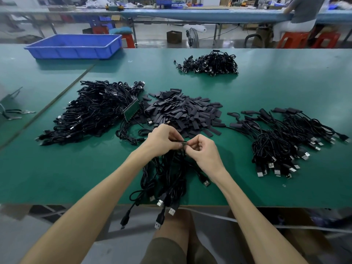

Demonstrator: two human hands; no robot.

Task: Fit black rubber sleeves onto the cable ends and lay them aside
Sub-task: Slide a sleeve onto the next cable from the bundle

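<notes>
My left hand (164,139) grips the ends of a bunch of black USB cables (167,180) that hangs down over the table's front edge. My right hand (202,149) pinches the tip of a small cable end (182,142) held between both hands, just in front of a heap of flat black rubber sleeves (182,113). Whether a sleeve is on that end is hidden by my fingers. A big pile of bare cables (95,111) lies to the left. Cables with sleeves on them (282,138) lie to the right.
The green table (76,172) also bears a smaller cable pile (209,63) at the back and a blue plastic tray (76,45) at the far left. A green circuit strip (131,109) lies on the left pile. A person (301,14) sits at another bench behind.
</notes>
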